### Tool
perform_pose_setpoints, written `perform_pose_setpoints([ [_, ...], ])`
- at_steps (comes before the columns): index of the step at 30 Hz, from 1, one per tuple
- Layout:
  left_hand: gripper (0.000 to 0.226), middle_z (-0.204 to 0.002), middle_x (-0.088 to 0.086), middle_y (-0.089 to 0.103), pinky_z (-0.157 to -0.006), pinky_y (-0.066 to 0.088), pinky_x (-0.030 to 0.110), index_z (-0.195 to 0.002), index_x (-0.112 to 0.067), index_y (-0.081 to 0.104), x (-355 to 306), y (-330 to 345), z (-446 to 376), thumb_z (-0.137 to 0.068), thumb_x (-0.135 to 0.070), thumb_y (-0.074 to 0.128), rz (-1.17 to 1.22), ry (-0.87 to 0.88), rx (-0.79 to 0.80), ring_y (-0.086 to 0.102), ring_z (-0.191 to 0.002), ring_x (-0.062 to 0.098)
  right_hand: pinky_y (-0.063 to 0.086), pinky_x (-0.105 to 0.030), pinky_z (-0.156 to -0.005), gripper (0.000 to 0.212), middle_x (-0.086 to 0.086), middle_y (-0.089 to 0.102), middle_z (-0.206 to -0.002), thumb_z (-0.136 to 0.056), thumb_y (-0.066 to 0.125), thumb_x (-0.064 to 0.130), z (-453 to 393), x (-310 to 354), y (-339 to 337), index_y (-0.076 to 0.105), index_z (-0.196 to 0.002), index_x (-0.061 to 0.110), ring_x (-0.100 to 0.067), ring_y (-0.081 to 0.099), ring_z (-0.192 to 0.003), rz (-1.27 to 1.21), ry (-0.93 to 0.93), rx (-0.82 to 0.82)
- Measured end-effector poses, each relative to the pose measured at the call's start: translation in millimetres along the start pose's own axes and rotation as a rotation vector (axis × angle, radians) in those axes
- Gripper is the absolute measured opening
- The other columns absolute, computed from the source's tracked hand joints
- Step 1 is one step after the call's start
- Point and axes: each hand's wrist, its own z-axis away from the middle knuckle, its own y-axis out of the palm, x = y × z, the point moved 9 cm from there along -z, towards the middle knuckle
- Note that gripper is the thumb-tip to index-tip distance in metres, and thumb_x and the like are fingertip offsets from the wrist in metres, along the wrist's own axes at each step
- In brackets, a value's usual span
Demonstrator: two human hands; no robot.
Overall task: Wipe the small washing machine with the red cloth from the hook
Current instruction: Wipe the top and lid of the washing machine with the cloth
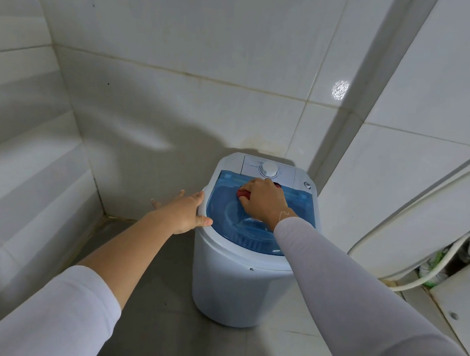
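Note:
The small white washing machine point(232, 280) stands on the floor in a tiled corner. It has a clear blue lid point(227, 201) and a white dial point(268, 169) on its back panel. My right hand point(265, 200) presses the red cloth point(243, 193) onto the far part of the lid; the cloth is mostly hidden under my fingers. My left hand point(185, 212) rests against the machine's left rim, thumb on top, fingers spread and holding nothing.
White tiled walls point(179, 67) close in behind and to the left. A white hose point(423, 283) and pipes run along the right side beside a white ledge point(449, 308). Grey floor point(149, 255) lies left of the machine.

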Motion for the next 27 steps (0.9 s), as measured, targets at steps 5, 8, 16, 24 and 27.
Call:
perform_pose_setpoints([
  [5,0.078,-0.161,0.006,0.005,-0.112,0.007,0.066,-0.152,-0.028,0.002,-1,-1,0,-0.092,-0.052,0.045,-0.005,-0.003,0.0,-0.005,-0.148,0.021,0.042,-0.048,-0.097,0.032,-0.004,0.061,-0.124,-0.092,0.044,0.028,11,-21,-3,0.063,-0.117,0.02,-0.026,0.051,-0.115,-0.027,0.055,-0.019],
  [8,0.077,-0.161,0.004,0.007,-0.112,0.006,0.067,-0.152,-0.028,0.003,-1,0,-1,-0.092,-0.052,0.045,-0.003,0.001,-0.005,-0.005,-0.148,0.02,0.042,-0.051,-0.098,0.031,-0.002,0.06,-0.126,-0.091,0.046,0.03,19,-39,-3,0.063,-0.117,0.023,-0.026,0.049,-0.118,-0.054,0.09,-0.01],
  [16,0.077,-0.161,0.006,0.004,-0.113,0.007,0.064,-0.151,-0.03,0.0,0,-1,-1,-0.092,-0.054,0.043,-0.041,-0.019,-0.012,-0.004,-0.148,0.023,0.046,-0.046,-0.091,0.029,-0.004,0.062,-0.118,-0.091,0.045,0.027,39,-83,-14,0.067,-0.109,0.022,-0.027,0.053,-0.111,-0.107,0.203,-0.038],
  [24,0.077,-0.16,0.008,0.004,-0.113,0.008,0.064,-0.151,-0.029,0.001,-1,-1,0,-0.092,-0.053,0.043,-0.04,-0.017,-0.02,-0.003,-0.148,0.025,0.049,-0.038,-0.092,0.03,-0.012,0.066,-0.113,-0.091,0.045,0.022,57,-114,-17,0.069,-0.107,0.014,-0.03,0.059,-0.1,-0.166,0.239,-0.072],
  [27,0.077,-0.16,0.008,0.004,-0.113,0.007,0.065,-0.151,-0.029,0.001,0,0,-3,-0.092,-0.054,0.044,-0.037,-0.007,-0.023,-0.003,-0.148,0.025,0.048,-0.034,-0.092,0.029,-0.012,0.067,-0.113,-0.092,0.045,0.02,64,-125,-17,0.069,-0.107,0.011,-0.029,0.061,-0.099,-0.251,0.275,-0.096],
])
